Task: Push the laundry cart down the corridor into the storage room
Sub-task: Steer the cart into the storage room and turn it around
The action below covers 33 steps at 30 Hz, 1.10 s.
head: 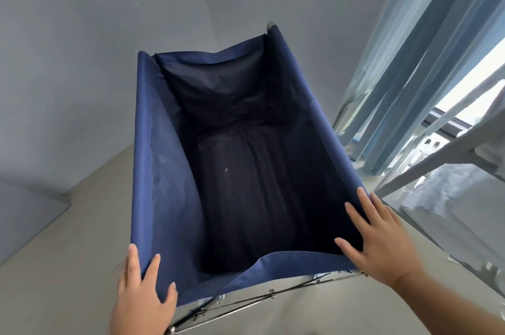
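Hands rest on the near end of the laundry cart (164,170), one at each corner. The right hand (382,247) lies flat and spread wide on the near-right corner; its fingers (352,214) are straight and apart, reaching over the rim onto the dark lining, and nothing is curled round the edge. The left hand (142,299) sits at the near-left corner with its fingers also fairly straight. One finger lies outside the blue fabric, another on its inner face, and the thumb presses the front flap, so the corner runs between them. It touches rather than clenches.

The cart stands straight ahead of the person on the beige floor (68,280) — a deep navy cloth bag hung on a metal frame (246,304), whose crossed bars show beneath the near edge. A chrome tube end (270,26) sticks up at the far-right corner. The near flap sags in the middle.

Beyond the far end rises a pale grey wall (82,61), close to the cart. A low grey ledge (27,214) runs along the floor at the left. On the right — just beside the cart's long side — stands a light metal shelving rack (437,165) with white folded linen (451,198) on it.
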Each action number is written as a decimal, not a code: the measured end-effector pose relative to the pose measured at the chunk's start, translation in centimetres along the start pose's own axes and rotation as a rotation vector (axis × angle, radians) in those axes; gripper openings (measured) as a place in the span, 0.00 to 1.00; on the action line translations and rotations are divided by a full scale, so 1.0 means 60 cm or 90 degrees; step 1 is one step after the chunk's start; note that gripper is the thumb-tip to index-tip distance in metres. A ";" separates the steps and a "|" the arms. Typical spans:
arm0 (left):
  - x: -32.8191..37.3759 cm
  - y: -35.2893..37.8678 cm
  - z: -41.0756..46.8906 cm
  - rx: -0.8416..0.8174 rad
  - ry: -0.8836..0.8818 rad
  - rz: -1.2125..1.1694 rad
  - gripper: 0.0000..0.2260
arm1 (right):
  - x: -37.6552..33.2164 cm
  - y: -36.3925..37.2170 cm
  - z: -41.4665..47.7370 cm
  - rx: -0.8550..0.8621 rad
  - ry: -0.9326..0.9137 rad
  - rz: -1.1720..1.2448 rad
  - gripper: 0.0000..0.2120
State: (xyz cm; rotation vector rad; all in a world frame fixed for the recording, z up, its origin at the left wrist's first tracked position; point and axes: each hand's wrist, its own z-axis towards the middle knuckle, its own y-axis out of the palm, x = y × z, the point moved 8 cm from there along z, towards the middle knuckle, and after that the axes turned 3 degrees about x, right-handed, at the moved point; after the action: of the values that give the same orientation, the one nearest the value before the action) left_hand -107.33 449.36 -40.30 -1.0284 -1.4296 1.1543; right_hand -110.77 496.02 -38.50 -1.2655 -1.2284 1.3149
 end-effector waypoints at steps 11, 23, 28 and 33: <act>0.052 -0.007 0.051 0.023 -0.089 -0.001 0.31 | 0.041 -0.010 0.120 0.008 -0.052 -0.002 0.37; 0.111 -0.010 0.173 0.036 -0.108 -0.011 0.33 | 0.076 -0.012 0.311 -0.006 -0.078 -0.038 0.39; 0.129 -0.002 0.235 0.029 -0.114 -0.026 0.32 | 0.082 -0.016 0.399 -0.015 -0.088 -0.077 0.43; 0.142 -0.002 0.289 0.030 -0.125 -0.034 0.32 | 0.086 -0.018 0.482 -0.009 -0.098 -0.081 0.46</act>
State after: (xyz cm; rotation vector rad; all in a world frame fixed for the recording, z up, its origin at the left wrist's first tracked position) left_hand -125.75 455.17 -39.63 -0.8584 -1.5655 1.2710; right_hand -139.97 499.36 -38.54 -1.0929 -1.4041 1.3311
